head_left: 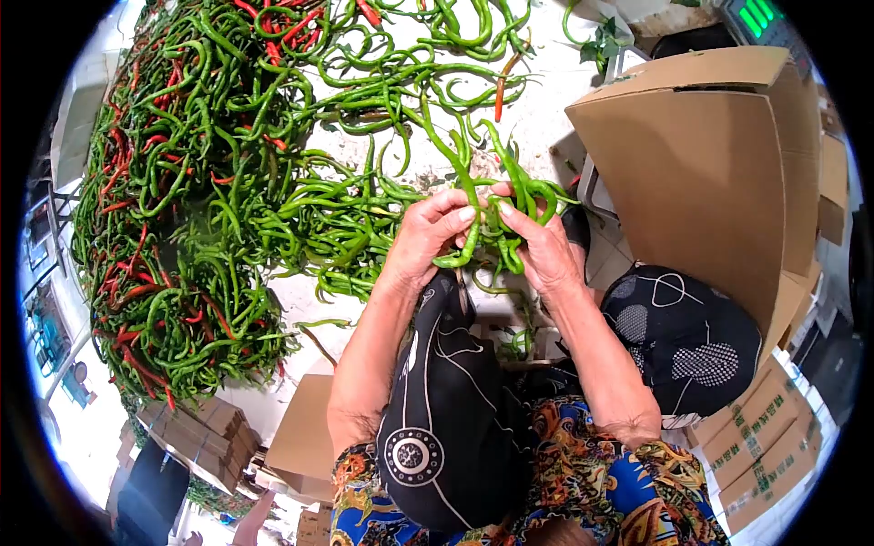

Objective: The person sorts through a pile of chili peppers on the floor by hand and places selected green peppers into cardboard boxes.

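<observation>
Between my two hands, in the middle of the head view, are long green chili peppers. My left hand (437,232) pinches a curved green pepper (472,232) between thumb and fingertips. Just to its right, my right hand (539,238) is closed on a small bunch of green peppers (521,187), whose tips stick out above and below the fingers. The two hands nearly touch, with thumbs facing each other. Loose green peppers (341,223) lie on the white surface to the left of my left hand.
A large heap of green and red peppers (191,182) fills the left side. An open cardboard box (683,155) stands at the right. A lit green display (756,16) is at the top right. Flat cartons (760,441) lie lower right. Another person's hand (255,519) shows at the bottom left.
</observation>
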The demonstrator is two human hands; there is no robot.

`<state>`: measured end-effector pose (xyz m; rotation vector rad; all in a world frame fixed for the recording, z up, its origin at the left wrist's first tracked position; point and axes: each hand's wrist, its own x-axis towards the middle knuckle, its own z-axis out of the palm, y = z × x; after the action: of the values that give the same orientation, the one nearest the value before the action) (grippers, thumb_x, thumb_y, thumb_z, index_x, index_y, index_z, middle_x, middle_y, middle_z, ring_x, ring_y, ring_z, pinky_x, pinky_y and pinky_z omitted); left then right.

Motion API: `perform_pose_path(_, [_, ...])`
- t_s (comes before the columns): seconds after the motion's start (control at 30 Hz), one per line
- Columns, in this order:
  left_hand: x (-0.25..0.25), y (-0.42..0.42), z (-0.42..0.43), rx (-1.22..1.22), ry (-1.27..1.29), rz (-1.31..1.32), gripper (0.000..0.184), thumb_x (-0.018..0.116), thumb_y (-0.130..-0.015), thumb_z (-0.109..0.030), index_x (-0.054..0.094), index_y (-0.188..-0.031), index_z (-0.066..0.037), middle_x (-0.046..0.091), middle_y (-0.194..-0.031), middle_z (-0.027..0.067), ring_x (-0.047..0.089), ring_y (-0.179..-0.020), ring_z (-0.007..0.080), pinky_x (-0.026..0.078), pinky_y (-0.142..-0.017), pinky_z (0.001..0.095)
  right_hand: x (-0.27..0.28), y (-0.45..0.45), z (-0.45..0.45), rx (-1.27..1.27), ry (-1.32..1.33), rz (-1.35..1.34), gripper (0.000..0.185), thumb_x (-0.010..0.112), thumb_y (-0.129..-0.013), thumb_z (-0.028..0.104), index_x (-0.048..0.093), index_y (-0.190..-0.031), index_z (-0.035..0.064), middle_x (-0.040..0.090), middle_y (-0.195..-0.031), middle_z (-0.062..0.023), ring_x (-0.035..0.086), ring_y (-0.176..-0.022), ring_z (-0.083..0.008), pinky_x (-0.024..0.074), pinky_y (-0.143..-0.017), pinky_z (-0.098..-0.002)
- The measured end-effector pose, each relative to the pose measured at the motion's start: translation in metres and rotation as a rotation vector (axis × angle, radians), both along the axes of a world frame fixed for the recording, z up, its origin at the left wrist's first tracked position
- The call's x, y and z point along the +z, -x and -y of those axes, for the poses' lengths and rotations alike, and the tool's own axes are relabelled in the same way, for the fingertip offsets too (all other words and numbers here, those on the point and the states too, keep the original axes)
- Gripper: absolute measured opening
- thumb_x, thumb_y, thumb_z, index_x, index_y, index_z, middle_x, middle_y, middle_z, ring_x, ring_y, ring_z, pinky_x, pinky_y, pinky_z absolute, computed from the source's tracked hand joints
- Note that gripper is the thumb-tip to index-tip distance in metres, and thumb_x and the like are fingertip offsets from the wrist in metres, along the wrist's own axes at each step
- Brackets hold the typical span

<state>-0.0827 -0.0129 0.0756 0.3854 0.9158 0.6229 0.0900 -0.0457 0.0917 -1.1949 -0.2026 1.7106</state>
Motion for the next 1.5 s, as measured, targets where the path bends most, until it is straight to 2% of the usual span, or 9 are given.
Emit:
perform_pose_path(0.4, [0.035, 0.008, -0.001, 0.090, -0.048, 0.108, 0.017, 0.070, -0.086, -0.016, 0.060, -0.095, -0.005, 0.055, -0.075, -0.0022, 0.051, -0.063, 0.0067, 0.043, -0.058, 0.0202, 0.024, -0.001, -0.007, 0.073, -0.049, -0.071, 0.032, 0.061, -0.090, 0.008, 0.057, -0.121, 0.0025, 0.064, -0.109, -0.0065, 0.061, -0.100, -0.0148, 0.0474, -0.091, -0.0296])
perform_pose_path(0.47, [0.037, 0.009, -0.002, 0.098, -0.043, 0.112, 0.017, 0.070, -0.086, -0.017, 0.060, -0.094, -0.005, 0.055, -0.075, -0.0021, 0.051, -0.063, 0.0068, 0.043, -0.058, 0.0203, 0.026, 0.002, -0.008, 0.077, -0.044, -0.070, 0.029, 0.061, -0.089, 0.007, 0.060, -0.118, 0.0037, 0.063, -0.111, -0.0043, 0.059, -0.101, -0.0139, 0.0458, -0.092, -0.0291])
perform_pose_path(0.9, [0.060, 0.034, 0.000, 0.278, -0.139, -0.049, 0.016, 0.070, -0.085, -0.013, 0.062, -0.097, -0.005, 0.062, -0.079, -0.0014, 0.053, -0.062, 0.0049, 0.043, -0.055, 0.0183, 0.053, 0.008, -0.019, 0.090, -0.103, -0.315, 0.037, 0.059, -0.091, 0.009, 0.051, -0.126, 0.0008, 0.062, -0.112, -0.0127, 0.062, -0.104, -0.0207, 0.0493, -0.095, -0.0362])
perform_pose_path(1.07, [0.090, 0.028, 0.002, 0.049, -0.282, -0.258, 0.014, 0.072, -0.082, -0.009, 0.063, -0.090, -0.005, 0.061, -0.074, -0.0024, 0.054, -0.064, 0.0047, 0.042, -0.057, 0.0191, 0.064, 0.016, -0.019, 0.129, -0.141, -0.229, 0.039, 0.061, -0.092, 0.013, 0.051, -0.128, 0.0032, 0.061, -0.114, -0.0064, 0.057, -0.107, -0.0168, 0.0452, -0.096, -0.0347])
perform_pose_path(1.13, [0.099, 0.019, -0.001, -0.042, -0.324, -0.261, 0.012, 0.073, -0.081, -0.008, 0.063, -0.087, -0.005, 0.058, -0.072, -0.0035, 0.052, -0.062, 0.0041, 0.041, -0.056, 0.0194, 0.069, 0.020, -0.019, 0.133, -0.145, -0.183, 0.043, 0.066, -0.089, 0.012, 0.051, -0.128, 0.0031, 0.060, -0.110, -0.0052, 0.059, -0.100, -0.0149, 0.0492, -0.088, -0.0307])
perform_pose_path(1.23, [0.089, 0.007, -0.001, -0.174, -0.650, -0.461, 0.013, 0.072, -0.082, -0.007, 0.063, -0.089, -0.003, 0.061, -0.074, -0.0019, 0.053, -0.062, 0.0037, 0.041, -0.056, 0.0192, 0.081, 0.022, -0.020, 0.073, -0.139, 0.030, 0.035, 0.067, -0.088, 0.012, 0.054, -0.119, 0.0038, 0.062, -0.098, -0.0029, 0.062, -0.086, -0.0131, 0.0524, -0.076, -0.0274])
perform_pose_path(1.3, [0.112, 0.005, -0.008, -0.276, -0.541, -0.431, 0.013, 0.070, -0.082, -0.007, 0.064, -0.092, -0.001, 0.064, -0.078, 0.0005, 0.055, -0.067, 0.0057, 0.043, -0.061, 0.0200, 0.088, 0.014, -0.019, 0.007, -0.123, -0.084, 0.028, 0.065, -0.089, 0.011, 0.056, -0.116, 0.0050, 0.062, -0.096, -0.0027, 0.062, -0.084, -0.0122, 0.0524, -0.074, -0.0272])
perform_pose_path(1.4, [0.132, 0.007, -0.009, -0.097, -0.458, -0.394, 0.014, 0.064, -0.086, -0.009, 0.065, -0.095, 0.001, 0.062, -0.077, 0.0026, 0.057, -0.067, 0.0087, 0.046, -0.063, 0.0229, 0.132, -0.001, -0.014, -0.034, -0.200, -0.006, 0.017, 0.063, -0.090, 0.010, 0.061, -0.106, 0.0066, 0.062, -0.093, -0.0008, 0.059, -0.086, -0.0100, 0.0493, -0.077, -0.0266])
perform_pose_path(1.5, [0.105, 0.018, -0.003, 0.136, -0.378, -0.403, 0.017, 0.060, -0.091, -0.013, 0.064, -0.100, 0.001, 0.061, -0.079, 0.0037, 0.056, -0.068, 0.0101, 0.046, -0.061, 0.0238, 0.223, -0.048, -0.007, -0.049, -0.386, 0.116, 0.020, 0.063, -0.091, 0.014, 0.060, -0.109, 0.0065, 0.063, -0.095, -0.0001, 0.056, -0.092, -0.0090, 0.0447, -0.084, -0.0265])
